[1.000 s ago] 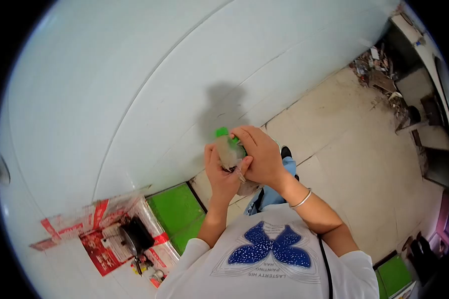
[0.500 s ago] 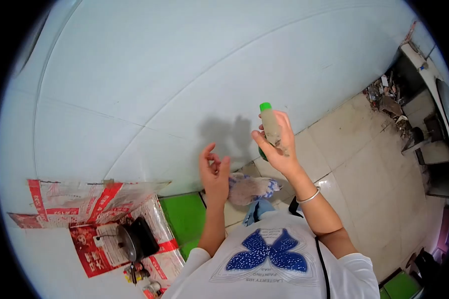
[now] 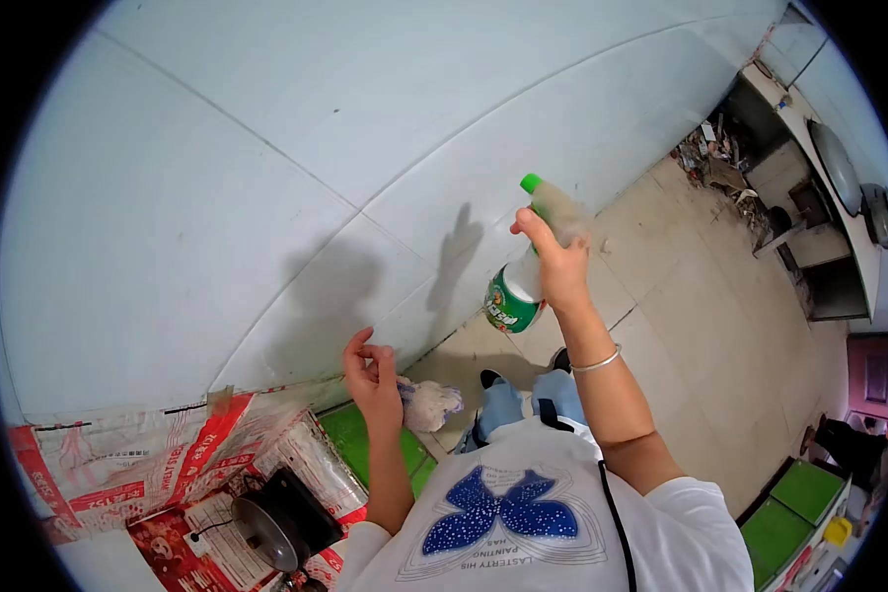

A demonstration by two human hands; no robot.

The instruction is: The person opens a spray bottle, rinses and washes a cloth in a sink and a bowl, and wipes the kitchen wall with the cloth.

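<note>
My right hand (image 3: 564, 276) is wrapped round the neck of a spray bottle (image 3: 513, 299) with a green nozzle, a pale head and a green label. The bottle is tilted, its nozzle toward the pale wall (image 3: 266, 178). The fingers on the bottle's far side are blurred. My left hand (image 3: 371, 383) is raised near the wall, thumb and forefinger apart and the other fingers loosely curled, with nothing visible between them. Just right of it shows a crumpled whitish and purple bundle (image 3: 430, 406), like a cloth or bag; whether the hand touches it is unclear.
At lower left a lidded pan (image 3: 266, 533) stands by red-and-white printed sheets (image 3: 148, 474). Green panels (image 3: 350, 434) lie below my left hand. Tiled floor (image 3: 701, 296) stretches right to debris (image 3: 715, 163) and a counter (image 3: 819, 158).
The view has shifted and turned. My right hand has tilted the spray bottle, bringing its green label into sight. My left hand appears lower and further left, away from the right hand.
</note>
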